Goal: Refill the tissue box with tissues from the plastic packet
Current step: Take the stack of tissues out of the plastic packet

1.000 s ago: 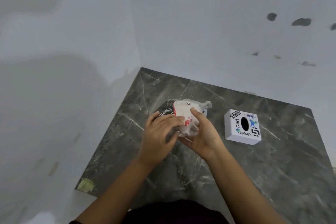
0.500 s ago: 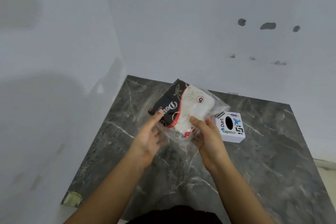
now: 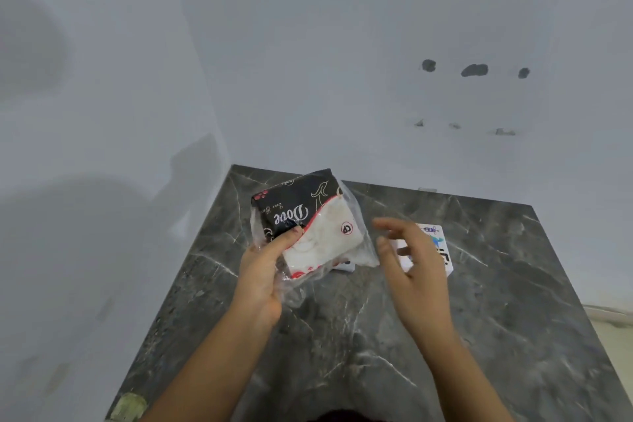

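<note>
My left hand (image 3: pixel 261 279) grips the plastic tissue packet (image 3: pixel 310 226) at its lower left corner and holds it tilted above the dark marble table (image 3: pixel 496 319). The packet is black with white lettering on top and white with red print below, in clear wrap. To the right of the packet, my right hand (image 3: pixel 412 264) hovers with fingers spread and touches nothing. Behind that hand stands the small white tissue box (image 3: pixel 440 243) with printed stickers, mostly hidden; its white edge also shows under the packet.
The table sits in a corner between two pale walls (image 3: pixel 342 62), one on the left and one behind. A patch of yellowish tape (image 3: pixel 129 405) marks the table's near left corner. A light floor strip (image 3: pixel 613 322) shows at the right.
My right hand has let go of the packet and moved right, in front of the tissue box. My left hand now holds the packet alone.
</note>
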